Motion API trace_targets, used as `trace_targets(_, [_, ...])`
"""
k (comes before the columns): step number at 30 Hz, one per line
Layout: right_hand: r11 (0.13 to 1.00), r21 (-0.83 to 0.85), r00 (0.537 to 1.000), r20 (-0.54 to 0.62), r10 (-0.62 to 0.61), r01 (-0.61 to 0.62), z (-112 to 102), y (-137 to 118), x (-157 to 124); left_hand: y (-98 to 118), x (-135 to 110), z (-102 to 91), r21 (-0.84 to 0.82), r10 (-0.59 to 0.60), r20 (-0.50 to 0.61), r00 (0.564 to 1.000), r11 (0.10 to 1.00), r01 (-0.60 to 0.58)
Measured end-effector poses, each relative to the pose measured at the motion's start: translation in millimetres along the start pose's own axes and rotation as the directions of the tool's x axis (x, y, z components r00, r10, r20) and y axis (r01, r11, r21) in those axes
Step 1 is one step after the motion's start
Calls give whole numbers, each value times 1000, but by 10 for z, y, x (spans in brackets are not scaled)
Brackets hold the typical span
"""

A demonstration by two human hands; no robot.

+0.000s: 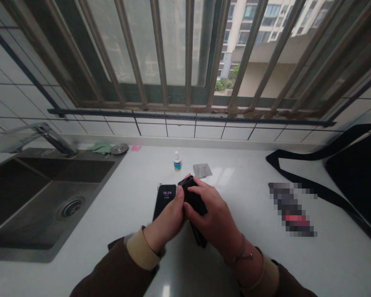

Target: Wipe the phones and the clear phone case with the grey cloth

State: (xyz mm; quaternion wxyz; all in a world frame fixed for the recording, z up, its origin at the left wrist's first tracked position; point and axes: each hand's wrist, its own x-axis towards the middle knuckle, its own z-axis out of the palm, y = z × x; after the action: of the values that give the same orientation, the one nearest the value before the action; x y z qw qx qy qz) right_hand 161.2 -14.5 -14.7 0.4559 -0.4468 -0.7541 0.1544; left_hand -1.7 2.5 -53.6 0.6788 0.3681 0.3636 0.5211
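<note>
Both hands are together over the counter, closed around a flat black phone-shaped object (194,202). It is tilted, with its lower end pointing toward me; whether it is a phone or a case I cannot make out. My left hand (171,212) grips its left edge, thumb up along the side. My right hand (214,210) curls over its right side, fingers bent across the dark face. Just left of it lies a phone (165,200) with its lit screen reading 16:24, partly covered by my left hand. Beyond stand a small white spray bottle (177,162) and a flat grey sachet (202,170).
A steel sink (49,198) with a faucet (54,138) is at the left. A green cloth (100,148), a metal strainer (119,149) and a pink slip (136,148) lie behind it. A pixelated item (292,210) and a black strap (306,181) are at the right.
</note>
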Motion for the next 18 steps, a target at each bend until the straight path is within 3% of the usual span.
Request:
trace_targets(5, [999, -36, 1000, 28, -12, 13, 6, 0, -13, 9, -13, 106, -57, -46, 12, 999, 997, 47])
trace_targets(11, [997, 11, 989, 132, -72, 71, -21, -28, -16, 293, -43, 262, -284, -154, -149, 977, 953, 107])
trace_targets(13, [996, 83, 996, 85, 8, -15, -15, -15, -4, 427, -39, 259, -333, -120, -172, 978, 941, 57])
trace_targets(15, [968, 173, 981, 97, 166, -181, 5, 8, 11, 541, -27, 243, -365, -28, -211, 977, 930, -52])
trace_targets(18, [837, 338, 886, 333, 321, -431, 61, 31, 19, 636, -11, 220, -351, 69, -302, 951, 919, -178])
